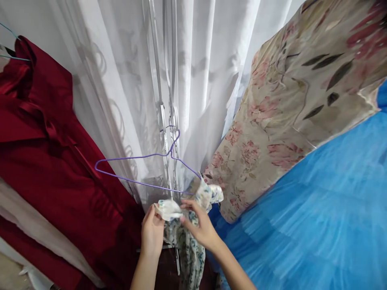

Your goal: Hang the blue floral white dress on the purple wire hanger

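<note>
A purple wire hanger (142, 171) hangs in front of a sheer white curtain (193, 80), its right end inside a small floral-print garment (189, 237). My left hand (152, 233) pinches the white edge of that garment just below the hanger's bottom bar. My right hand (201, 227) grips the same cloth from the right, fingers curled over it. The rest of the garment hangs down between my forearms.
A dark red garment (51, 161) on a teal wire hanger (12, 36) hangs at the left, pale cloth beneath it. A beige floral curtain (302, 100) fills the upper right. Blue netting (317, 225) spreads across the lower right.
</note>
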`<state>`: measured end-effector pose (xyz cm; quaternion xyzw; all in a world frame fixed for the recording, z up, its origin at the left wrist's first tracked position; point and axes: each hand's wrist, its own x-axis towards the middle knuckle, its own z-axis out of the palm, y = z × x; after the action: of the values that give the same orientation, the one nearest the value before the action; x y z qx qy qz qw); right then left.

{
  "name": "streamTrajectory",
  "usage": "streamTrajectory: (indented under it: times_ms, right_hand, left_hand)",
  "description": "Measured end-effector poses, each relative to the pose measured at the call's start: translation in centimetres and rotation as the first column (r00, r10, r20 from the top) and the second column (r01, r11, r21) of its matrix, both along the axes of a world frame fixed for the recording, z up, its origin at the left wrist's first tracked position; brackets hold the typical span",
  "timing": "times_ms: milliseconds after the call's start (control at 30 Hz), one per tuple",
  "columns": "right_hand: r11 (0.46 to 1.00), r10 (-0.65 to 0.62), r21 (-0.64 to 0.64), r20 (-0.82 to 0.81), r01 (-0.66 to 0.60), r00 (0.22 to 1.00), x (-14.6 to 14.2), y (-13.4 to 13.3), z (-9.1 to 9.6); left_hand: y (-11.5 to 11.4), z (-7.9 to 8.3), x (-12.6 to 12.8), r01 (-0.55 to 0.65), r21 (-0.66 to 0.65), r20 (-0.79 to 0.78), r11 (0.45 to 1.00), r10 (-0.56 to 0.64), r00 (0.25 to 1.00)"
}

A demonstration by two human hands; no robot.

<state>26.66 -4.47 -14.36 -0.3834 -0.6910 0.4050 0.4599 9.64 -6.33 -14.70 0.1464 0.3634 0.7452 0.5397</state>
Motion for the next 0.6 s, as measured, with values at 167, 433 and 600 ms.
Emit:
streamTrajectory:
  times_ms: [167,433,600]
  right_hand:
    - [0.968,0.183,-0.169,-0.039,-0.187,0.982,-1.1,-1.9,0.0]
    - [0.941,0.3,-0.198,0.105,-0.275,0.948,7.4,-2.3,5.9]
    - [1.0,-0.019,0.006,0.123,0.018,0.992,12.0,2.2,10.2]
  left_hand:
    - [-1.8,1.4,3.1,0.265,0.097,-0.758,0.959,-0.102,0.644]
    - [-3.7,-0.7,1.9,0.77,-0.216,-0.771,0.6,-0.589,0.243]
    - [-4.0,-1.3,0.4,0.513,-0.242,-0.918,0.823,-0.366,0.154]
